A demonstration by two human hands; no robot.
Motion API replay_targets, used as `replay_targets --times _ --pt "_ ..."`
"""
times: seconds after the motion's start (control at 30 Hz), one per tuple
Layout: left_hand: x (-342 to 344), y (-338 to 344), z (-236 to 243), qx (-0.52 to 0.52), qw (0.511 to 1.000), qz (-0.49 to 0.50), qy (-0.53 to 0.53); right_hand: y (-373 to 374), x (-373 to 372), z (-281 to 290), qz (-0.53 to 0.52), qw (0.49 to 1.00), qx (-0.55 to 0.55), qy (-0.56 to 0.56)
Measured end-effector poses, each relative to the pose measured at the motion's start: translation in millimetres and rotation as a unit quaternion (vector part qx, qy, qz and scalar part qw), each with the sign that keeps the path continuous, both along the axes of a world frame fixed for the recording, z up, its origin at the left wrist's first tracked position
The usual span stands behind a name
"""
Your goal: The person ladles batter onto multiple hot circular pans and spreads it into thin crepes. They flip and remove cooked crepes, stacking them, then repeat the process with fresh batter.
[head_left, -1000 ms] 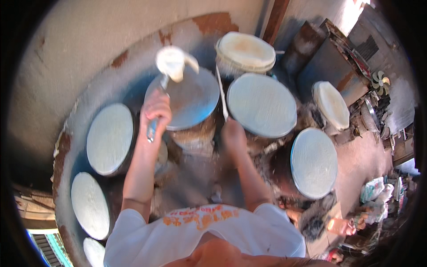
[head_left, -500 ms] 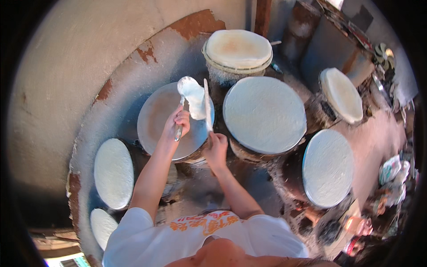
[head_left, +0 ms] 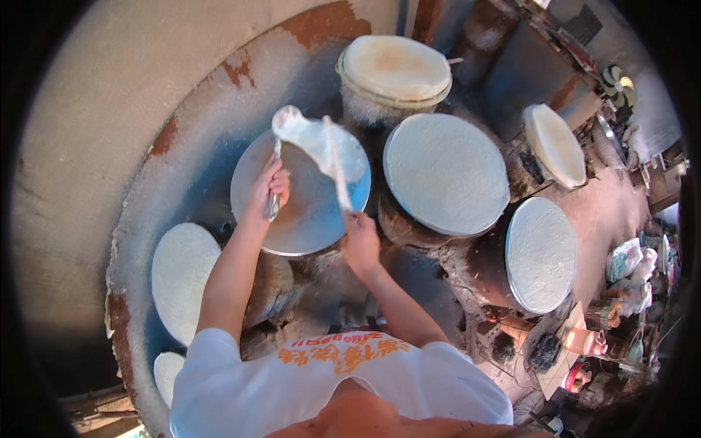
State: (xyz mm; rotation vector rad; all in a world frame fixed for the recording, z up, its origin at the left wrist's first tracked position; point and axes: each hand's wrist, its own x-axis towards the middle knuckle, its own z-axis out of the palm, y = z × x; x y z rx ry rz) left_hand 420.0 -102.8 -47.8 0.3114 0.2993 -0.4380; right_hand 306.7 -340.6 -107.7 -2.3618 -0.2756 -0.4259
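Observation:
My left hand (head_left: 269, 188) is closed round the metal handle of a ladle (head_left: 285, 122), whose bowl is coated with white batter. White batter (head_left: 314, 143) spreads from the bowl across the far part of a round griddle (head_left: 303, 223). In my right hand (head_left: 360, 237) is a long thin stick (head_left: 336, 171), its upper length coated white and crossing the batter. Both hands are above the griddle, whose near half shows bare metal with a brownish patch.
Other round griddles (head_left: 447, 175) (head_left: 541, 255) (head_left: 185, 283) carry pale batter layers. Stacked flat pancakes lie on a bucket (head_left: 358, 104) at the far side; another pancake stack (head_left: 557, 150) stands right. A curved, rusted wall (head_left: 186, 175) bounds the left. Bags and clutter (head_left: 631, 277) lie far right.
The ladle has moved left, away from the stick, and tilted. The batter now stretches wider across the griddle, and the stick leans more to the left. The whole view has shifted slightly.

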Motion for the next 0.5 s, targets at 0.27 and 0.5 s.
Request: replay_targets --times 0.27,0.5 --pt "-23.1 21.6 8.9 0.136 0.989 0.044 -0.039 -7.5 21.2 5.9 0.0 0.999 -0.019 -0.036" --pt "-49.2 53.2 1.2 0.098 0.99 0.098 -0.02 -3.4 61.8 21.9 0.041 0.997 -0.056 -0.023"
